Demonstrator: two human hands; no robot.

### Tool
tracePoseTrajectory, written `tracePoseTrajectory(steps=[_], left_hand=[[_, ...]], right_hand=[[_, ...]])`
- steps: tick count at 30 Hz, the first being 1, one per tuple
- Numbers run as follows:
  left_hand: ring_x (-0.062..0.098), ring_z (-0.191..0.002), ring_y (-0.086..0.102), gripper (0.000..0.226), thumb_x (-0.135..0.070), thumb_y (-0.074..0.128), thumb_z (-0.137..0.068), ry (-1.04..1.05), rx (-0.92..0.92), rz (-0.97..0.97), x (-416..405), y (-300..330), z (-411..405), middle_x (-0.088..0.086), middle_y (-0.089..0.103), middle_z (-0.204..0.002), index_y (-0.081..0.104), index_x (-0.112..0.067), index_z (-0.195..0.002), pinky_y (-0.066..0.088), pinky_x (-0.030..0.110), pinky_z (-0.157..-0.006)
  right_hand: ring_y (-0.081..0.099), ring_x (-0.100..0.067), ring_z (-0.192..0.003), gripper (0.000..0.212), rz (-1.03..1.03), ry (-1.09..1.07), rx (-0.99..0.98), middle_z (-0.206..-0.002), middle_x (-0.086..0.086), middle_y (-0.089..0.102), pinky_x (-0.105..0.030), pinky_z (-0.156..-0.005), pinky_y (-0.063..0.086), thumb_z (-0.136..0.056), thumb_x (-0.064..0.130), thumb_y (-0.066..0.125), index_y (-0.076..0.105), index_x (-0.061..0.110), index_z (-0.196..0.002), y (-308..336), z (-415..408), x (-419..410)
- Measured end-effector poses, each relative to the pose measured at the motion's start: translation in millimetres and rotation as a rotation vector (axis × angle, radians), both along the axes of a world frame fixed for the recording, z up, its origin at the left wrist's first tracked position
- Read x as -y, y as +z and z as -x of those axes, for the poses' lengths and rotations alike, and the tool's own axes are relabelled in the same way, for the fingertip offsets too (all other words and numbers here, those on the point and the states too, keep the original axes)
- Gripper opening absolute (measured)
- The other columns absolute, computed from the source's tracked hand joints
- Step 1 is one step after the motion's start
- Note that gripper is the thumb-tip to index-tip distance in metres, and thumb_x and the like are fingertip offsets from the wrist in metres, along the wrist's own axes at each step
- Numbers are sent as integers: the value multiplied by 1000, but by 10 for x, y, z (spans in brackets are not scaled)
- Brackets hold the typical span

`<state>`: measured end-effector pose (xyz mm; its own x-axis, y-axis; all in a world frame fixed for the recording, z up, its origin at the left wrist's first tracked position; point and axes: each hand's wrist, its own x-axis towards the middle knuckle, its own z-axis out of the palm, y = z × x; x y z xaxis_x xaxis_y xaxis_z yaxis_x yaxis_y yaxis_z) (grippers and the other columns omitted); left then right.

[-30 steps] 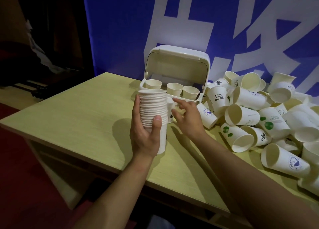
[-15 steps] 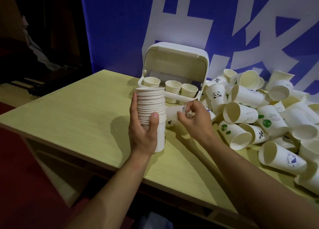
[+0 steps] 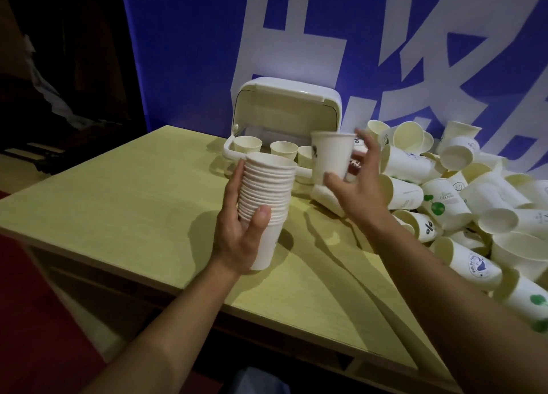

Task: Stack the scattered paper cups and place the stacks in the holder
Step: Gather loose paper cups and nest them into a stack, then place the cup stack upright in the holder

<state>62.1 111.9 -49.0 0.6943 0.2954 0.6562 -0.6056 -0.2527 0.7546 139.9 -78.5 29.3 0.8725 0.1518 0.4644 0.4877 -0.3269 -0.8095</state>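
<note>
My left hand point(image 3: 241, 233) grips a tall stack of nested white paper cups point(image 3: 267, 198), held upright and a little tilted above the table. My right hand point(image 3: 355, 186) holds a single white cup point(image 3: 330, 156) upright by its lower part, just right of the stack's top and slightly higher. Behind them stands the white cup holder point(image 3: 284, 109) with its lid flipped up; three cup stacks point(image 3: 283, 149) show in its slots. A heap of loose paper cups point(image 3: 462, 198) lies on the right of the table.
The yellow-green table point(image 3: 133, 192) has its front edge close to me and its left corner at the far left. A blue and white banner point(image 3: 296, 37) hangs behind the holder. Dark floor and furniture lie to the left.
My right hand has picked a single cup from beside the holder and lifted it upright to the level of the stack's top. The left hand keeps holding the stack.
</note>
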Motion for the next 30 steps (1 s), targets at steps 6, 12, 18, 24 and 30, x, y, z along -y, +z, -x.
tracePoseTrajectory(steps=[6, 12, 18, 24, 30], left_hand=[[-3, -127, 53, 76, -52, 55, -83, -173, -57, -190, 24, 60, -77, -41, 44, -141, 24, -48, -153, 47, 17, -97], [8, -116, 62, 75, -48, 54, -85, -96, -4, -10, -1, 176, -177, -30, 55, -132, 23, -38, -153, 55, 28, -89], [9, -112, 64, 75, -59, 54, -83, 69, -47, -90, -295, 275, -261, -2, 52, -141, 14, -54, -147, 59, 32, -84], [2, -89, 69, 86, -57, 60, -87, 186, -125, 60, -609, 572, -618, -18, 52, -116, 3, -46, -151, 59, 28, -75], [17, -101, 65, 83, -48, 55, -100, 300, -140, 56, -787, 888, -1207, -16, 50, -109, -3, -32, -157, 56, 42, -88]], right_hand=[[61, -19, -110, 83, -284, 93, 156, -131, -8, 46, -32, -85, 59, -78, 24, 72, 20, 41, -142, 309, 175, -184], [57, -11, -116, 33, -157, 204, 100, -130, 6, 57, -39, -93, 54, -94, 36, 51, 54, 37, -127, 120, 208, -470], [58, -12, -117, 32, -162, 256, -15, -133, 10, 56, -41, -93, 56, -102, 36, 46, 53, 44, -133, -39, 31, -684], [61, -11, -75, 30, -162, 167, -350, -102, -2, 66, -31, -65, 54, -100, 19, 53, 59, 28, -128, -512, -259, -829], [52, -21, -63, 27, -262, 188, -443, -78, -3, 63, -33, -57, 42, -96, -3, 43, 64, 13, -98, -840, -390, -740]])
